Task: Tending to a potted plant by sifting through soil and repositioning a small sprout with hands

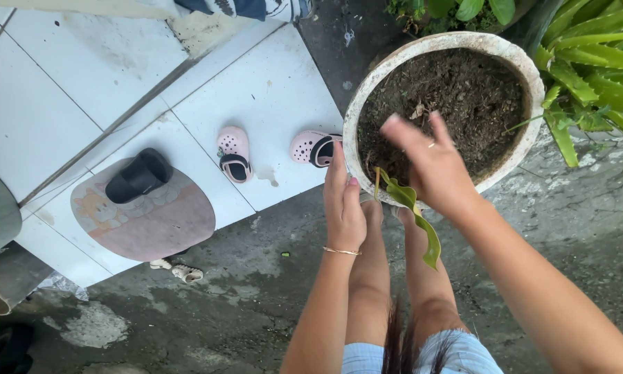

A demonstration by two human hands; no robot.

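A round pale concrete pot (353,114) filled with dark soil (457,97) stands on the ground in front of me. My left hand (342,204) lies flat against the pot's near-left rim, fingers straight and together, a thin gold bracelet on the wrist. My right hand (429,166) hovers over the near side of the soil, fingers spread and slightly blurred, with nothing in it. A small seedling with a long green leaf (412,204) sits at the pot's near edge between my hands, its leaf drooping outward over the rim above my knees.
Two small pink clogs (234,154) (313,147) lie on the white tiles left of the pot. A black slide sandal (138,175) rests on an oval mat (152,221). Spiky green plants (595,62) crowd the right side. The ground is wet grey concrete (242,312).
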